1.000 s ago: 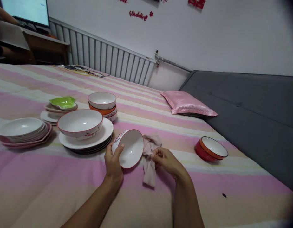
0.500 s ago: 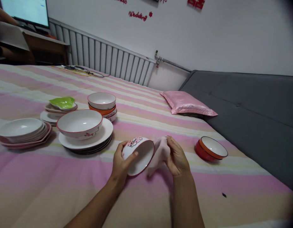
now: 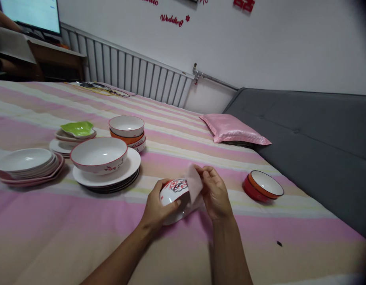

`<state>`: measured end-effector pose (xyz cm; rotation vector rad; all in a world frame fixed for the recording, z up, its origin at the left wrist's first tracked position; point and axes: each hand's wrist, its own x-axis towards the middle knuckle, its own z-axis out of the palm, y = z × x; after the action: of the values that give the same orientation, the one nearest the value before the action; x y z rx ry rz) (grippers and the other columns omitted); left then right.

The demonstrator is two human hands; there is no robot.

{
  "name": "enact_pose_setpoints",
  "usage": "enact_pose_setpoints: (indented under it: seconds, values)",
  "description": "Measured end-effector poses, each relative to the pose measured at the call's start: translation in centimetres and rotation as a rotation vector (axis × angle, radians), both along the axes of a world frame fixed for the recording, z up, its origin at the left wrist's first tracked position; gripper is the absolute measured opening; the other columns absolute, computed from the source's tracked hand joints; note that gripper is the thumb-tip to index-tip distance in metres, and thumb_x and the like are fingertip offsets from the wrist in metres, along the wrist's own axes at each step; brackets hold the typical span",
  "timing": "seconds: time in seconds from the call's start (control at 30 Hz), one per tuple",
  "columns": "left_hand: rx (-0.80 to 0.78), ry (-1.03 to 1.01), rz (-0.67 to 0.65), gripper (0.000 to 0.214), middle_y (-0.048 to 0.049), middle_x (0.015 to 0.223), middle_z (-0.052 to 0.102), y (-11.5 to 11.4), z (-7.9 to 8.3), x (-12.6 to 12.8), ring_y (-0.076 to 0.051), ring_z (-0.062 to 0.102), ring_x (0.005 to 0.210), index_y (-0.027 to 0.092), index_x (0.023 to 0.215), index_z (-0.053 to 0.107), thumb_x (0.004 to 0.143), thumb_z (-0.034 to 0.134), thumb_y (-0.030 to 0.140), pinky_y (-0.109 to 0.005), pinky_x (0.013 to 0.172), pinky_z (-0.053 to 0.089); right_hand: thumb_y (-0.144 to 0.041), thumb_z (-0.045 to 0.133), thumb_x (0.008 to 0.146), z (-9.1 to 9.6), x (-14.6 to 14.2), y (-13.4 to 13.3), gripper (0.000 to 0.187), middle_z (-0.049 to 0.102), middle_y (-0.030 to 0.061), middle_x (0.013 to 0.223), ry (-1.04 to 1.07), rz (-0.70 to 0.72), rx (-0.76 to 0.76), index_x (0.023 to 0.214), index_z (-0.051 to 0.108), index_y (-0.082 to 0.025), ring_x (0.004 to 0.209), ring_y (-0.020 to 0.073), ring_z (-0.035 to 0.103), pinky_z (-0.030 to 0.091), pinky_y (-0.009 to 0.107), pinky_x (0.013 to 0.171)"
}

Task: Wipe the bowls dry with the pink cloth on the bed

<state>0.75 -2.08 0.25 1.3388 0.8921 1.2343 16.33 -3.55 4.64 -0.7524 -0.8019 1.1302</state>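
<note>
My left hand [image 3: 158, 206] grips a white bowl [image 3: 171, 192] with a red and black pattern, tilted on its side with its mouth toward the right. A pale pink cloth [image 3: 195, 185] is pinched in my right hand [image 3: 215, 192] and hangs over the bowl's rim, hiding part of its mouth. Left of the hands, a large white bowl [image 3: 99, 154] rests on a stack of white plates [image 3: 132, 166]. Behind them stand stacked smaller bowls [image 3: 127, 126]. To the right sit an orange bowl [image 3: 265, 184] and a red bowl [image 3: 252, 190], one inside the other.
More stacked plates [image 3: 25, 160] and a green leaf-shaped dish [image 3: 78, 128] lie at the left on the striped bedspread [image 3: 171, 253]. A pink pillow [image 3: 235, 128] leans near the grey headboard [image 3: 307, 134]. Cables [image 3: 102, 88] lie at the far edge. A person's arm [image 3: 4, 19] shows by a monitor.
The cloth has moved left onto the bowl's rim with my right hand. The bowl has shifted slightly right and down, and its mouth is now more covered.
</note>
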Motion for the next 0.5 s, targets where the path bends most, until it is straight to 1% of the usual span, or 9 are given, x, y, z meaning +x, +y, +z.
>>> enact_pose_setpoints:
  seconds: [0.07,0.13,0.23,0.33,0.4,0.5]
  values:
    - [-0.025,-0.03,0.002,0.057,-0.008,0.097,0.067,0.1,-0.3,-0.1,-0.026,0.061,0.089,0.016,0.103,0.057,0.055,0.073,0.042,-0.035,0.08,0.048,-0.025,0.069,0.079,-0.2,-0.1,0.0,0.016,0.071,0.0034,0.111,-0.061,0.049,-0.001,0.089,0.058,-0.022,0.104,0.0155,0.064,0.049,0.027,0.088]
    - [-0.078,-0.066,0.006,0.057,-0.0083,0.097,0.066,0.1,-0.4,-0.2,-0.027,0.061,0.09,0.015,0.103,0.057,0.056,0.073,0.044,-0.035,0.08,0.047,-0.02,0.064,0.078,-0.4,-0.1,0.1,0.015,0.07,0.0041,0.113,-0.103,0.084,0.004,0.091,0.057,-0.023,0.109,0.0182,0.063,0.044,0.034,0.098]
    - [-0.153,-0.108,0.022,0.058,-0.0096,0.099,0.066,0.0,-0.4,-0.1,-0.028,0.061,0.091,0.015,0.104,0.058,0.055,0.073,0.043,-0.034,0.077,0.047,-0.011,0.058,0.071,-0.8,0.3,0.3,0.024,0.069,0.0024,0.114,-0.162,0.071,0.027,0.092,0.056,-0.024,0.107,0.0184,0.064,0.041,0.039,0.103]
    - [-0.191,-0.136,0.034,0.058,-0.0104,0.101,0.066,-0.2,-0.3,0.0,-0.027,0.061,0.091,0.015,0.104,0.059,0.055,0.074,0.041,-0.032,0.073,0.046,-0.006,0.058,0.064,-1.3,0.5,0.7,0.035,0.067,0.0014,0.117,-0.252,0.011,0.079,0.093,0.055,-0.025,0.117,0.0174,0.058,0.037,0.038,0.108]
    - [-0.221,-0.159,0.03,0.058,-0.0098,0.1,0.066,-0.2,-0.2,0.0,-0.025,0.061,0.087,0.015,0.105,0.059,0.055,0.074,0.04,-0.03,0.069,0.046,-0.006,0.059,0.063,-1.6,0.6,0.8,0.036,0.066,0.0022,0.117,-0.309,-0.022,0.091,0.094,0.055,-0.025,0.12,0.018,0.056,0.037,0.039,0.108]
    - [-0.296,-0.22,0.019,0.058,-0.0068,0.095,0.065,-0.1,-0.2,0.0,-0.021,0.06,0.077,0.016,0.105,0.058,0.056,0.075,0.04,-0.027,0.063,0.045,-0.008,0.061,0.061,-1.7,0.6,1.0,0.035,0.066,0.0035,0.114,-0.391,-0.084,0.042,0.092,0.056,-0.024,0.116,0.0186,0.058,0.038,0.04,0.106]
